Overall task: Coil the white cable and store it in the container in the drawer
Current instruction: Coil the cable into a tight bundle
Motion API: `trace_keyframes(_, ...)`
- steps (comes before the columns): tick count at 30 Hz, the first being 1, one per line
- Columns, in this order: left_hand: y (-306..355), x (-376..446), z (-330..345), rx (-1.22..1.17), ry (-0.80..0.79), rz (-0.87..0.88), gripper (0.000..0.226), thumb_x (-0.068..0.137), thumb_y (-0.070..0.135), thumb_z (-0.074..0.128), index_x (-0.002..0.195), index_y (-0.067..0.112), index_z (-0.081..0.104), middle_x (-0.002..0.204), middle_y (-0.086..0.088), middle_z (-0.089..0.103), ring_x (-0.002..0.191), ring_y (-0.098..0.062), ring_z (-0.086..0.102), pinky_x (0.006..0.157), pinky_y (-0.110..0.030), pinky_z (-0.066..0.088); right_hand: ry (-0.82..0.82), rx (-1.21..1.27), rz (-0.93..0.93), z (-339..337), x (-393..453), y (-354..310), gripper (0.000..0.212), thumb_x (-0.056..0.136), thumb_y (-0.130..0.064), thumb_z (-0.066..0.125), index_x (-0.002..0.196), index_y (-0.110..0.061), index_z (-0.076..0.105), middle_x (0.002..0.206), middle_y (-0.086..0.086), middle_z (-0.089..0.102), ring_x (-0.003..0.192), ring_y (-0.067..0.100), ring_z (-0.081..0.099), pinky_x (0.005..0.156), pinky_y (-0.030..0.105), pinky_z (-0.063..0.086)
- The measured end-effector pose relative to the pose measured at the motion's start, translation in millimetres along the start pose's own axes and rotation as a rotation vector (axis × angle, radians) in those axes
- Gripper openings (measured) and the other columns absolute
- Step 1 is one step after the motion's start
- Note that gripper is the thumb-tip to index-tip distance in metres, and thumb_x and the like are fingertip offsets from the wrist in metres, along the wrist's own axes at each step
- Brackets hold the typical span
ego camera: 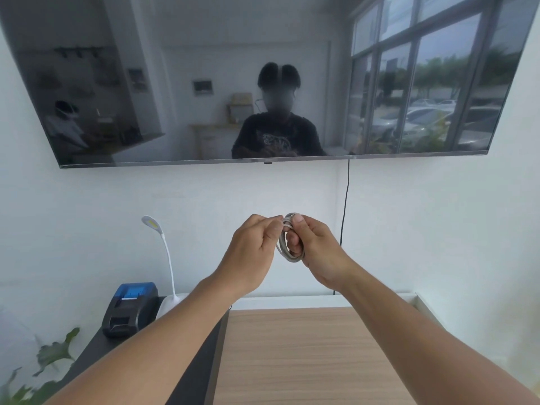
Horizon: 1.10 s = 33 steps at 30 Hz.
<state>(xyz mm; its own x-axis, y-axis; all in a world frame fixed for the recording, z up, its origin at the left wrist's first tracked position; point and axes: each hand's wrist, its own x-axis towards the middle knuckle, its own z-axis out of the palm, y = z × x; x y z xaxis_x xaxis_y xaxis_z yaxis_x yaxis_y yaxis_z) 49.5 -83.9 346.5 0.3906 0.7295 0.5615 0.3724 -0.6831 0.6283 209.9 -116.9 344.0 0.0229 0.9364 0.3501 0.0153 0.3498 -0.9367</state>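
The white cable (283,244) is wound into a small coil of several loops, held up in the air in front of the wall. My right hand (314,247) grips the coil, its fingers passing through the loops and its thumb on top. My left hand (257,247) pinches the cable at the coil's top left side. Both hands touch at the coil. No drawer or container shows in view.
Below the hands lies a light wooden cabinet top (306,355) against the wall. To its left, a dark surface carries a black and blue receipt printer (131,309) and a white gooseneck lamp (163,244). A wall-mounted TV (263,83) hangs above, with a black cord (344,206). Plant leaves (43,363) show at lower left.
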Motion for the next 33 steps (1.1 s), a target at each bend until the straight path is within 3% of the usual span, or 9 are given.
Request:
trace_keyframes(2, 3, -1, 2, -0.009, 0.005, 0.007, 0.023, 0.102, 0.042, 0.047, 0.112, 0.043, 0.067, 0.105, 0.006, 0.063, 0.1, 0.003, 0.057, 0.084, -0.007, 0.039, 0.004, -0.005, -0.008, 1, -1, 0, 0.042, 0.112, -0.028, 0.035, 0.076, -0.013, 0.051, 0.06, -0.011, 0.047, 0.052, 0.006, 0.041, 0.048, 0.011, 0.035)
trace_keyframes(5, 5, -1, 5, -0.003, 0.109, -0.032, 0.019, 0.098, 0.021, 0.062, 0.112, 0.027, 0.073, 0.1, 0.01, 0.073, 0.096, -0.003, 0.066, 0.085, -0.022, 0.051, 0.002, -0.046, -0.018, 2, -1, 1, 0.043, 0.112, -0.032, 0.036, 0.079, -0.01, 0.052, 0.062, -0.006, 0.047, 0.055, 0.009, 0.041, 0.052, 0.014, 0.037)
trace_keyframes(10, 13, 2, 8, 0.116, 0.164, -0.073, 0.017, 0.099, 0.027, 0.058, 0.098, 0.017, 0.072, 0.09, 0.009, 0.074, 0.088, -0.011, 0.068, 0.078, -0.03, 0.053, 0.043, -0.125, -0.033, 3, -1, 2, 0.044, 0.111, -0.034, 0.036, 0.074, -0.017, 0.054, 0.065, -0.006, 0.05, 0.062, 0.014, 0.043, 0.062, 0.021, 0.04)
trace_keyframes(13, 14, 4, 11, 0.142, 0.121, -0.131, 0.021, 0.101, 0.028, 0.052, 0.095, 0.016, 0.069, 0.089, 0.009, 0.07, 0.087, -0.01, 0.063, 0.071, -0.014, 0.046, 0.066, -0.192, -0.04, 4, -3, 4, 0.043, 0.111, -0.036, 0.034, 0.075, -0.019, 0.052, 0.065, -0.008, 0.05, 0.061, 0.012, 0.045, 0.061, 0.02, 0.041)
trace_keyframes(16, 15, 8, 11, -0.047, 0.054, -0.265, 0.02, 0.102, 0.03, 0.051, 0.094, 0.018, 0.065, 0.089, 0.01, 0.067, 0.082, -0.008, 0.06, 0.066, -0.015, 0.042, 0.083, -0.204, -0.048, 6, -2, 2, 0.044, 0.111, -0.035, 0.032, 0.073, -0.021, 0.049, 0.064, -0.008, 0.049, 0.061, 0.011, 0.045, 0.059, 0.016, 0.041)
trace_keyframes(20, 15, 15, -1, -0.4, -0.12, -0.454, 0.024, 0.105, 0.032, 0.049, 0.106, 0.016, 0.067, 0.11, -0.003, 0.069, 0.107, -0.016, 0.062, 0.095, -0.042, 0.053, 0.034, -0.132, 0.016, 4, 1, -2, 0.046, 0.112, -0.035, 0.031, 0.074, -0.016, 0.048, 0.067, -0.005, 0.051, 0.067, 0.016, 0.046, 0.07, 0.03, 0.039)
trace_keyframes(24, 9, 19, -10, -0.751, -0.337, -0.499, 0.035, 0.107, 0.033, 0.041, 0.105, 0.009, 0.066, 0.093, -0.004, 0.07, 0.095, -0.022, 0.064, 0.098, -0.046, 0.05, -0.085, 0.006, 0.149, 3, 3, -9, 0.044, 0.112, -0.035, 0.029, 0.084, -0.009, 0.051, 0.065, -0.003, 0.053, 0.068, 0.018, 0.046, 0.077, 0.037, 0.037)
trace_keyframes(29, 4, 13, 10, -0.728, -0.069, -0.468, 0.02, 0.105, 0.025, 0.05, 0.114, 0.009, 0.057, 0.09, -0.008, 0.07, 0.08, -0.023, 0.067, 0.083, -0.04, 0.058, -0.131, 0.108, 0.183, 1, 4, -10, 0.044, 0.112, -0.032, 0.028, 0.078, -0.014, 0.048, 0.065, -0.002, 0.051, 0.066, 0.017, 0.047, 0.08, 0.036, 0.041)
trace_keyframes(33, 8, 11, 20, -0.376, 0.02, -0.324, 0.039, 0.105, 0.024, 0.043, 0.076, 0.015, 0.068, 0.068, 0.005, 0.068, 0.066, -0.012, 0.062, 0.071, -0.027, 0.055, -0.07, 0.005, 0.143, 5, 8, -3, 0.046, 0.112, -0.031, 0.027, 0.075, -0.014, 0.048, 0.069, 0.0, 0.05, 0.068, 0.019, 0.045, 0.079, 0.038, 0.041)
